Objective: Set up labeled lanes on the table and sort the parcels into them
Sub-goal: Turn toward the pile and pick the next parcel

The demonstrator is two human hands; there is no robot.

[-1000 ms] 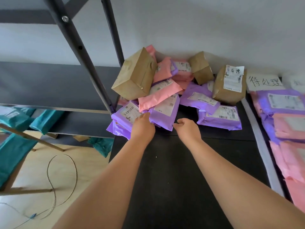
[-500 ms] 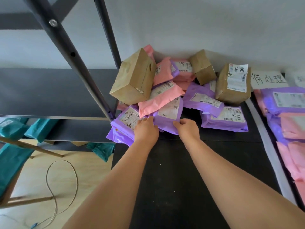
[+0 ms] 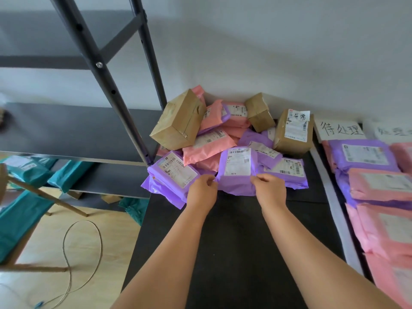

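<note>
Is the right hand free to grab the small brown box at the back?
Probably not yet: the right hand pinches the purple parcel, and the small brown box lies behind the heap.

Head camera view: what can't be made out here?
- Print on the held purple parcel: too small and blurred, head view.
- Far-right lane sign: blurred, cut off by the frame edge.
- Lower parcels in the pile: covered by those on top.
</note>
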